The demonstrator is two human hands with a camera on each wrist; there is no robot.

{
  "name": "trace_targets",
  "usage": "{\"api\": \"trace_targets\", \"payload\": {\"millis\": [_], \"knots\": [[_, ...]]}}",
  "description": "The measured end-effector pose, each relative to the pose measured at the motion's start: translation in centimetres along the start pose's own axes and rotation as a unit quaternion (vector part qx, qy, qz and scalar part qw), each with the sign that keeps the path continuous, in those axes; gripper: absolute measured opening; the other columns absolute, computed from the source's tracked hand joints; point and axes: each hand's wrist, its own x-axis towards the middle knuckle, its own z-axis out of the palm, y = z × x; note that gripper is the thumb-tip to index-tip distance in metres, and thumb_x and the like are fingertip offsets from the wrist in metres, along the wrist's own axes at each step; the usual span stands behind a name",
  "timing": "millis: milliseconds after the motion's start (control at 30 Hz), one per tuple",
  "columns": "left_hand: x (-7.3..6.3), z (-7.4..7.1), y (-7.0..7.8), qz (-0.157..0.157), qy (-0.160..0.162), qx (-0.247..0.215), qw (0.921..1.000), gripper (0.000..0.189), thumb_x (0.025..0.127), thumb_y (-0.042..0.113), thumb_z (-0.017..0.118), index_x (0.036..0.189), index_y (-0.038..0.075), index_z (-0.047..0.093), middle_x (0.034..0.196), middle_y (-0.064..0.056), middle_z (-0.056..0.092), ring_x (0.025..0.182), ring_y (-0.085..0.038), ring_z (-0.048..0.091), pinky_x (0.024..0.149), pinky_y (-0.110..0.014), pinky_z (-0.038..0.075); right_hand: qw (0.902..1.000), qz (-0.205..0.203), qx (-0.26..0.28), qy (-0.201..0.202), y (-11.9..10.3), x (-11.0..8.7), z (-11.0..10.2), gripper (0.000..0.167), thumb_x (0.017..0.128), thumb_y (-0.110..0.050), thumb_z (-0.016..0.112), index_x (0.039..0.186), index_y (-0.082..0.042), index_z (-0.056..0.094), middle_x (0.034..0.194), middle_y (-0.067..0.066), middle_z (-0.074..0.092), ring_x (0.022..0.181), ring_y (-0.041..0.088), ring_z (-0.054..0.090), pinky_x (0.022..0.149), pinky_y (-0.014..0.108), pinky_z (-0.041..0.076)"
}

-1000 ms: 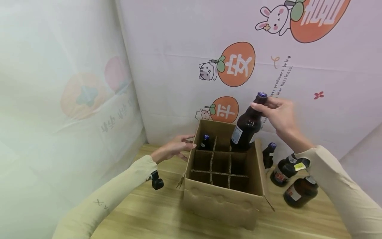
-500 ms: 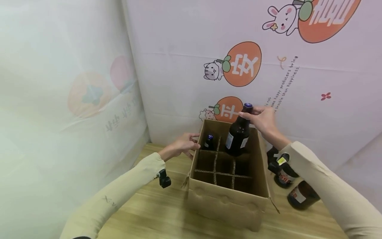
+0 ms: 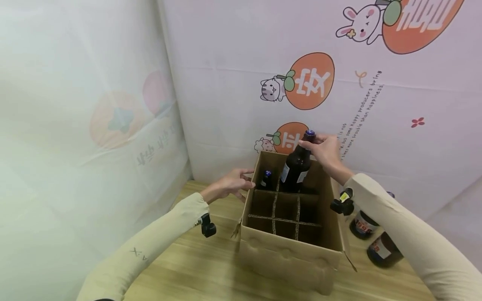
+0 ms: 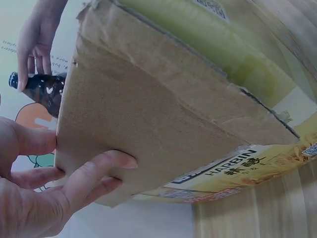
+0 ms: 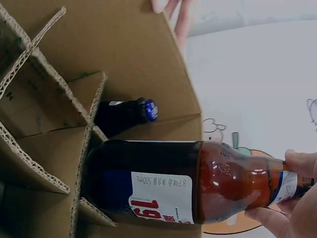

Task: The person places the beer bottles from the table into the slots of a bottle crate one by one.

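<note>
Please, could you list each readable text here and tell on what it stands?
"HARBIN 精酿": box
"啤酒 净含量 500mL": held bottle
"安": wall
"平": wall
"happy producers bring": wall
"trouble than happiness": wall
"X": left sleeve
Too blurred, cut or small to read: held bottle's red number, labels on the standing bottles, other print.

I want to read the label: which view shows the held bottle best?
The right wrist view: the held bottle is close, its white label with red print partly legible. The head view shows it smaller, label unreadable, its neck in the right hand. The left wrist view shows only its upper part beyond the box.
</note>
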Motion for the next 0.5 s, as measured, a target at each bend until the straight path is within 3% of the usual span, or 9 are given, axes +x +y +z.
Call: {"api": "trace_targets", "payload": {"millis": [167,367,500], "knots": [[0.0,-0.1,0.1,-0.005,0.003,-0.004,1.0,0.072,0.101,-0.002,0.06,0.165,0.005,0.027,0.156,-0.033,0.043,0.134,-0.048,0.055,0.077,-0.045,0.07,0.9987,-0.015,-0.045,-0.02,1.4,0.4,0.8,0.038,0.095,-0.028,0.08,0.118,0.002,0.076,0.114,0.02,0.077,0.082,0.005,0.067,0.063,0.013,0.051],[0.0,-0.1,0.1,-0.005,0.002,-0.005,1.0,0.071,0.102,-0.001,0.06,0.165,0.005,0.028,0.156,-0.033,0.043,0.134,-0.047,0.056,0.079,-0.046,0.07,0.9946,-0.012,-0.092,-0.048,2.9,0.3,1.3,0.037,0.092,-0.024,0.082,0.11,0.008,0.075,0.105,0.027,0.077,0.066,0.015,0.058,0.046,0.022,0.042],[0.1,0.0,0.1,-0.004,0.003,-0.004,1.0,0.071,0.102,-0.002,0.06,0.165,0.005,0.028,0.155,-0.033,0.044,0.133,-0.047,0.056,0.078,-0.046,0.07,0.9891,-0.007,-0.124,-0.079,3.2,0.3,1.6,0.035,0.09,-0.023,0.084,0.103,0.009,0.076,0.087,0.022,0.076,0.058,0.014,0.051,0.043,0.023,0.036]]}}
